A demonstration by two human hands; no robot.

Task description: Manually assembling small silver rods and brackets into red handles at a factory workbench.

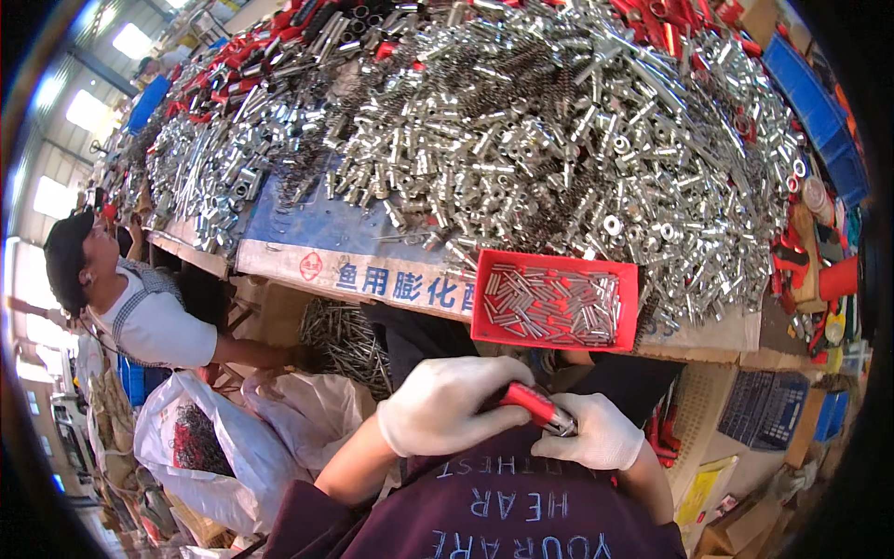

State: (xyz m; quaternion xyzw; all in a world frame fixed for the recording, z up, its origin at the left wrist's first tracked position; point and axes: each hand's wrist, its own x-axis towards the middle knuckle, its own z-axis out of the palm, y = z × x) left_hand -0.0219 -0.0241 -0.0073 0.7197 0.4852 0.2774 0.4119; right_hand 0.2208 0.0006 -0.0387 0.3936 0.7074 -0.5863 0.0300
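Observation:
My left hand (456, 406), in a white glove, is closed around a red-bodied piece with a silvery metal end (532, 404), held in front of my dark shirt. The gloved fingers of my right hand (594, 432) pinch that metal end and hide part of it. Just beyond my hands, a red tray (626, 307) rests at the front edge of the table, filled with thin metal pins (531, 303). Behind the tray spreads a large heap of shiny metal parts (503, 177), with dark coil springs (549, 79) among them.
To the left, another person (154, 317) reaches toward a container of metal rods (345, 345). White sacks (251, 466) stand below that arm. Blue bins (819, 112) line the right side of the table, above a dark plastic crate (764, 410). Red parts (251, 79) lie at the far left.

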